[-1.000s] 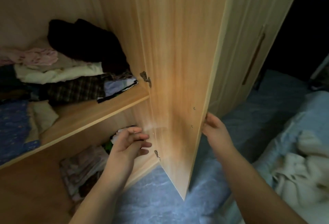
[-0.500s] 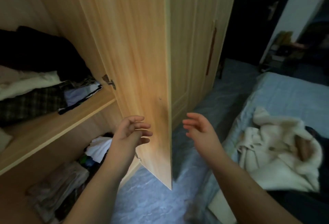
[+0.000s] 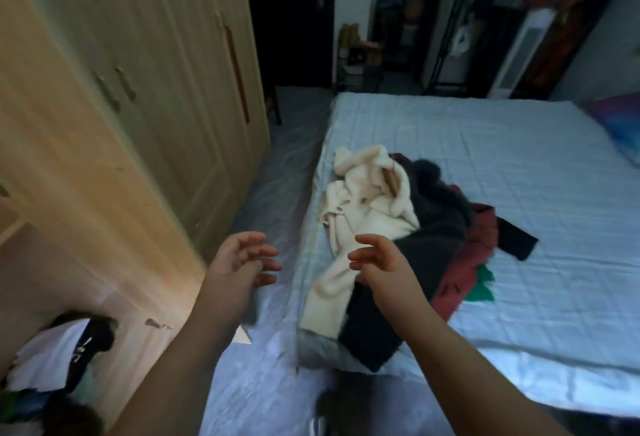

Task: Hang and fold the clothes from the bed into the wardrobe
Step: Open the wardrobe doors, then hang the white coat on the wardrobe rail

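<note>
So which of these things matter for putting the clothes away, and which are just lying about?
Part of the job:
cream garment
dark garment
red garment
wardrobe
left hand and right hand, both empty

Just around:
blue pillow
metal rack

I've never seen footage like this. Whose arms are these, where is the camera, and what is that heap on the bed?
No machine here: a person wears a camera on the head, looking forward and down, so you see their own two arms. The left hand and right hand are both open and hold nothing. On the bed lies a pile of clothes: a cream garment on top, a dark garment under it, and red cloth and green cloth beneath. The wooden wardrobe stands at left.
</note>
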Demonstrator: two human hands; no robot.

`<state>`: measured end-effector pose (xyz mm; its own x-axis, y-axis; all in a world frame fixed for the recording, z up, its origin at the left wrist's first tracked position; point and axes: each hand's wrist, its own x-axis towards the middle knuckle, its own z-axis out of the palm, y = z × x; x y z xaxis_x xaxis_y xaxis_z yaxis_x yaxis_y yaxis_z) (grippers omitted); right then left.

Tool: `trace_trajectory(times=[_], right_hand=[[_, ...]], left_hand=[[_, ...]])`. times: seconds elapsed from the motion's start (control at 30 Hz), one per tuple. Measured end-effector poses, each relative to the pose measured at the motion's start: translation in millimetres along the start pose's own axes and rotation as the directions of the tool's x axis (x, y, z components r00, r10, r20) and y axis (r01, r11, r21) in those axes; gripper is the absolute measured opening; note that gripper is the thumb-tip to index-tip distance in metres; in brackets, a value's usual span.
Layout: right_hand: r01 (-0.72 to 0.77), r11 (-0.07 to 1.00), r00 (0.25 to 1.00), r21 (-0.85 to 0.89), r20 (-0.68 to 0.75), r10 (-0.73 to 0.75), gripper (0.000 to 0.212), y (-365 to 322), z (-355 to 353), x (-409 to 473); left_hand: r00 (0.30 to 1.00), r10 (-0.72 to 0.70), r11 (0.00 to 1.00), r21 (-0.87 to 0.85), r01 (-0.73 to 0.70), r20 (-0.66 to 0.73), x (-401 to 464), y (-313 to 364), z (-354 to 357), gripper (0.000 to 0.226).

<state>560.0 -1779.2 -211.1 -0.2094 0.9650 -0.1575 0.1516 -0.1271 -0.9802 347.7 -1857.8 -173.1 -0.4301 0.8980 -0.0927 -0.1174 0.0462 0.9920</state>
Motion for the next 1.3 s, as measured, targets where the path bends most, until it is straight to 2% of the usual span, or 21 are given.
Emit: trace_trajectory(times=[0.13,0.27,0.5,0.7,0.8,1.0,1.1,1.2,1.3], right_hand=[[0.022,1.0,0.992,0.02,-0.126,-0.019,0.046,4.4,-55.2,-7.0],[0.019,0.999,0.983,0.043,-0.182,-0.011,0.047,10.8,-95.0,-0.2],[-0.025,0.999,0.978,0.021,-0.205,0.028,0.048,35.0,-152.2,58.4],[-0.065,0.998,0.99,-0.009,-0.124,0.063,0.045,53.6,-206.5,162.1],[-0.114,0.993,0.985,0.002,-0.133,0.113,0.042,73.9,-228.7,225.7],[-0.195,0.978,0.975,-0.074,-0.12,0.186,0.041,142.4,-232.0,328.3],[-0.202,0.96,0.977,-0.193,-0.103,0.185,0.041,171.4,-224.5,368.1],[-0.158,0.916,0.987,-0.368,-0.049,0.151,0.057,194.1,-217.0,402.3],[-0.167,0.878,0.978,-0.448,0.036,0.204,0.065,214.4,-205.3,426.9]], left_hand=[[0.994,0.001,1.0,-0.008,0.0,0.106,7.8,-3.2,51.8,0.043],[0.983,-0.012,1.0,0.004,0.012,0.185,19.6,-8.6,97.3,0.043],[0.981,-0.059,0.998,0.008,0.058,0.185,72.0,-22.9,170.8,0.041],[0.991,-0.102,0.995,0.003,0.102,0.088,137.7,-39.4,248.8,0.039],[0.985,-0.167,0.986,0.036,0.165,0.034,174.6,-62.2,280.8,0.039],[0.95,-0.302,0.951,0.042,0.306,-0.077,245.3,-123.6,309.7,0.039],[0.935,-0.336,0.936,0.068,0.345,-0.118,268.8,-150.5,318.0,0.04],[0.917,-0.365,0.923,0.066,0.379,-0.162,277.8,-167.7,323.5,0.041],[0.898,-0.396,0.908,0.061,0.414,-0.195,277.0,-175.1,319.5,0.041]])
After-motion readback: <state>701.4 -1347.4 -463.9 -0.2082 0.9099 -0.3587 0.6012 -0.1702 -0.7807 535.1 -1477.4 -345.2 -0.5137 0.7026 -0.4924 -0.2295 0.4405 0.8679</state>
